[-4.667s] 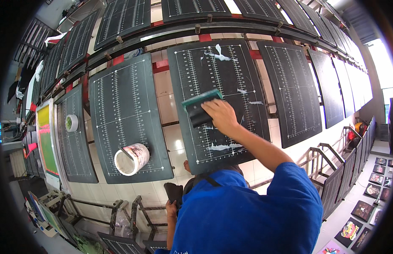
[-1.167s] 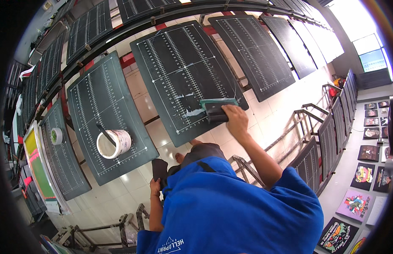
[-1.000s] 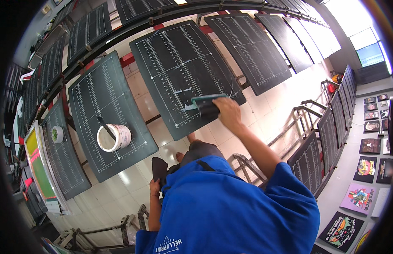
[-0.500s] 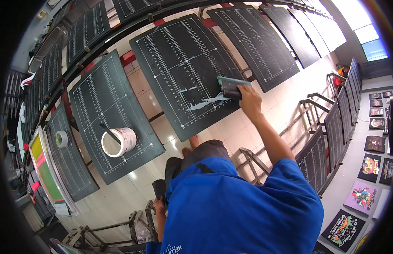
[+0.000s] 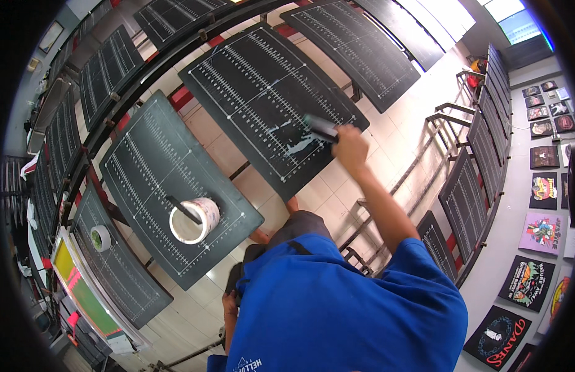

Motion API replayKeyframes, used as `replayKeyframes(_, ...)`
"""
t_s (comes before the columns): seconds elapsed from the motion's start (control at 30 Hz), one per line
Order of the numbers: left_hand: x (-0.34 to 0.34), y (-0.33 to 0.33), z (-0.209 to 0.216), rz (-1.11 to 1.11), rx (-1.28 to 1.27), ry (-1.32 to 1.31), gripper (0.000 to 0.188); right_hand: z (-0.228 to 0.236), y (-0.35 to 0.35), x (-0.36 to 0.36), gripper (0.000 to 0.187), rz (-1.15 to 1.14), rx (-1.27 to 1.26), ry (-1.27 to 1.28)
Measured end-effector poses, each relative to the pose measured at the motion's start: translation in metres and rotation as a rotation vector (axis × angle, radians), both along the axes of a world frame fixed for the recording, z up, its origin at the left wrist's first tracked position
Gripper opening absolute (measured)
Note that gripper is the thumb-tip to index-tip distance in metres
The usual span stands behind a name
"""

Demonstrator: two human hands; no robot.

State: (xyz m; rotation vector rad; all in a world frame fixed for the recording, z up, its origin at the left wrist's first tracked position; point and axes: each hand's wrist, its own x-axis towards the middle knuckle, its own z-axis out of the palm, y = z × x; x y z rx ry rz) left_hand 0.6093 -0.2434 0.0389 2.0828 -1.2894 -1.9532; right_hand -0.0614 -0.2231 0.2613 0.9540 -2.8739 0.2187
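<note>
A squeegee point(image 5: 323, 130) with a dark handle and greenish edge is in my right hand point(image 5: 350, 147), which is closed round it and slightly blurred. It hovers over or touches the near right part of a black printing board point(image 5: 238, 68) marked with white scales; the frames do not settle which. Whitish paste point(image 5: 301, 147) lies smeared on the board just below the squeegee. Low at my left side, my left hand point(image 5: 230, 304) is curled against something dark that I cannot make out.
On the neighbouring board point(image 5: 145, 136) at left stands a white tub point(image 5: 208, 217) with a dark stick leaning in it. A tape roll point(image 5: 101, 238) and a framed screen point(image 5: 83, 288) are farther left. Metal racks point(image 5: 445, 124) stand right; printed pictures point(image 5: 540, 232) line the wall.
My right hand and squeegee have moved a little left and nearer over the board. The paste smear now looks shorter and patchier. The view has shifted.
</note>
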Motion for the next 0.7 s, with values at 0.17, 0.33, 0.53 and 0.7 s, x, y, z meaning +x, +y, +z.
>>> replayKeyframes(0.17, 0.098, -0.022, -0.053, 0.056, 0.052, 0.092, 0.02, -0.017, 0.015, -0.079, 0.037, -0.042, -0.035, 0.103)
replayKeyframes(0.33, 0.114, -0.055, -0.067, -0.091, -0.025, 0.08, 0.021, -0.021, 0.004, 0.007, 0.026, -0.154, 0.035, 0.142)
replayKeyframes(0.53, 0.093, -0.077, -0.079, -0.117, 0.011, 0.097, 0.028, -0.016, -0.06, 0.175, 0.027, -0.165, 0.035, -0.086)
replayKeyframes(0.7, 0.013, -0.115, -0.015, -0.193, -0.053, 0.135, 0.036, 0.01, -0.072, 0.179, 0.025, -0.121, 0.107, -0.18)
